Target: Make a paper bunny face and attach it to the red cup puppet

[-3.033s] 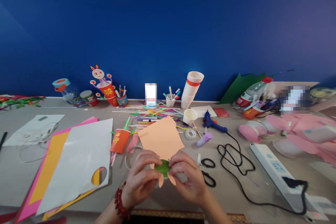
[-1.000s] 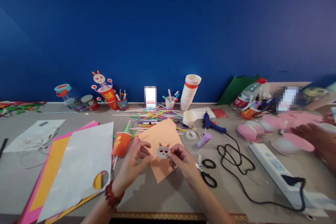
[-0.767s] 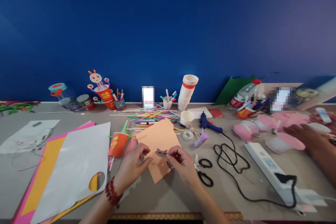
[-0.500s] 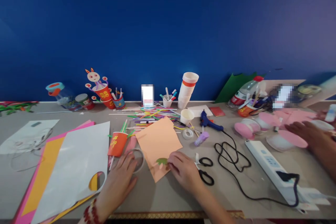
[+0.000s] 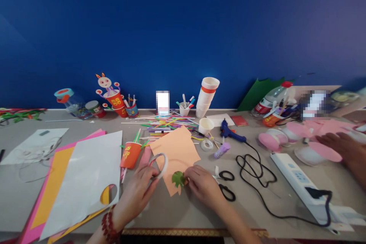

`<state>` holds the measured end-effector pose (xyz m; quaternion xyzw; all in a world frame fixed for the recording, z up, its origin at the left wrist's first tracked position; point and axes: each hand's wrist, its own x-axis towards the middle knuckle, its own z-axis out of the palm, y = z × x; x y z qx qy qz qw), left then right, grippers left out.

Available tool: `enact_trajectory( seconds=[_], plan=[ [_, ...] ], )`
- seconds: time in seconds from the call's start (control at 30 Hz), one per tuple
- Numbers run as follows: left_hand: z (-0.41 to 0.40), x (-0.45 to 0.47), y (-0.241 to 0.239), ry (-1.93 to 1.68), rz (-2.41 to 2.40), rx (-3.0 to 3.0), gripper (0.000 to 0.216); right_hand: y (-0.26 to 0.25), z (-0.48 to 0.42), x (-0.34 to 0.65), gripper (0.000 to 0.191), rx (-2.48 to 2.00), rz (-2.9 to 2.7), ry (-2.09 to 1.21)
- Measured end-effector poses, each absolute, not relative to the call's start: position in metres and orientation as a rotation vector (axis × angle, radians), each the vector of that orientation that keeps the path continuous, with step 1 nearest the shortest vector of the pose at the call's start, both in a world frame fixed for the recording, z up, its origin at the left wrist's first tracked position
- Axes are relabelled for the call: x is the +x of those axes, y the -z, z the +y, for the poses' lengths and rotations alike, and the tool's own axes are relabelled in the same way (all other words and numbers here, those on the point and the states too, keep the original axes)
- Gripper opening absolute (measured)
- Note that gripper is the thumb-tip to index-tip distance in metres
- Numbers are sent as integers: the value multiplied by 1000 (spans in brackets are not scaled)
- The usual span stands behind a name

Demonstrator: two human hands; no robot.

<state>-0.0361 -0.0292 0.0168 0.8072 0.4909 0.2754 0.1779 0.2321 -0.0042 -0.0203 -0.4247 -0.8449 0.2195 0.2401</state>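
Observation:
My left hand (image 5: 137, 194), with a red bead bracelet at the wrist, grips a clear tape roll (image 5: 159, 165) and holds it tilted up just above the table. My right hand (image 5: 201, 186) pinches a small round cutout with a green back (image 5: 178, 178), held over the near edge of a peach paper sheet (image 5: 175, 152). The two hands sit close together near the table's front edge. A red paper cup with straws (image 5: 130, 154) lies on its side just left of the tape roll.
Black scissors (image 5: 227, 185) lie right of my right hand, by a black cord (image 5: 259, 177), a power strip (image 5: 297, 177) and a blue glue gun (image 5: 230, 132). White, yellow and pink sheets (image 5: 85, 175) lie left. Straws (image 5: 166, 124), cups (image 5: 208, 97) stand behind. Another person's hand (image 5: 343, 148) rests on pink pieces at right.
My left hand let go of the cutout, reached to the tape roll on the table and lifted it. My right hand turned the cutout from its rabbit face to its green back.

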Motion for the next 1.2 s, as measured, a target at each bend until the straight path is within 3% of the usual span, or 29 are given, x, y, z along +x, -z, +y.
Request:
enact_trajectory(
  seconds=[0.17, 0.37, 0.5, 0.83, 0.97, 1.03, 1.2],
  plan=[
    [-28, -14, -31, -881, 1299, 2101, 7, -10, -14, 218, 20, -1022, -1887, -774],
    [-29, 4, -40, -935, 1249, 2015, 11, -29, -25, 192, 26, -948, -1785, -702],
    [-31, 7, -38, -933, 1197, 2068, 31, -25, -25, 191, 32, -975, -1750, -605],
    [-30, 14, -27, -1033, 1165, 2239, 42, -34, -22, 192, 7, -1026, -1677, -572],
    [-29, 14, -29, -1044, 1184, 2161, 40, -30, -21, 196, 13, -1004, -1680, -714],
    [-28, 13, -30, -1043, 1192, 2143, 40, -28, -21, 197, 4, -1023, -1642, -715],
    [-25, 14, -32, -1006, 1159, 2187, 42, -33, -17, 197, 4, -1022, -1664, -718]
  ],
)
